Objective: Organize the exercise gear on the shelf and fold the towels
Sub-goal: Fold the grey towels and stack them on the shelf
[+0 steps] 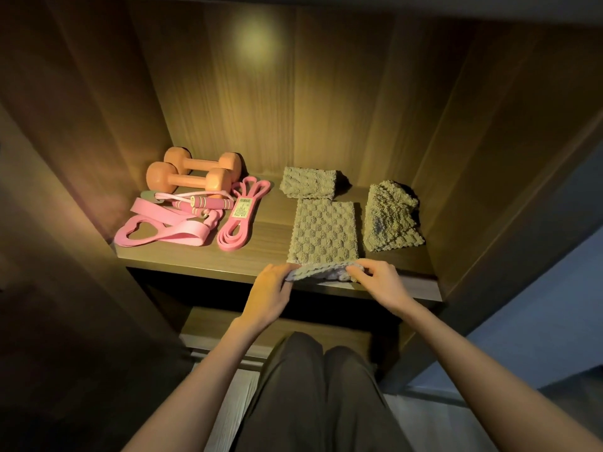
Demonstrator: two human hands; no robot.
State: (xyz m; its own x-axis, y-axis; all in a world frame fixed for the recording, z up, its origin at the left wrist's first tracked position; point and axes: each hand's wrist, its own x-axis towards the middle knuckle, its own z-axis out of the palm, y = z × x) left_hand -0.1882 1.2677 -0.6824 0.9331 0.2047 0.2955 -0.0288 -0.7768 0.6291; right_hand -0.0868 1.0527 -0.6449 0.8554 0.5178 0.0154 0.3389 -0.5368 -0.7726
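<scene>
A wooden shelf (267, 236) spans mid-frame. At centre left lie two orange dumbbells (189, 179) side by side, a pink jump rope (202, 203), a wide pink band (163, 230) and a thin pink band (237, 225). Right of centre lie a rear folded towel (308, 187), a flat towel (324, 231) just below it, and a right-hand folded towel (391, 220).

We are holding both bare forearms stretched forward, angling inward from the lower corners. Our left hand (272, 283) is pinching the near left corner of the grey-green checkered terry towel (324, 233), fingers curled over its edge. Our right hand (377, 278) is pinching the near right corner, knuckles up, the two hands level and apart.
</scene>
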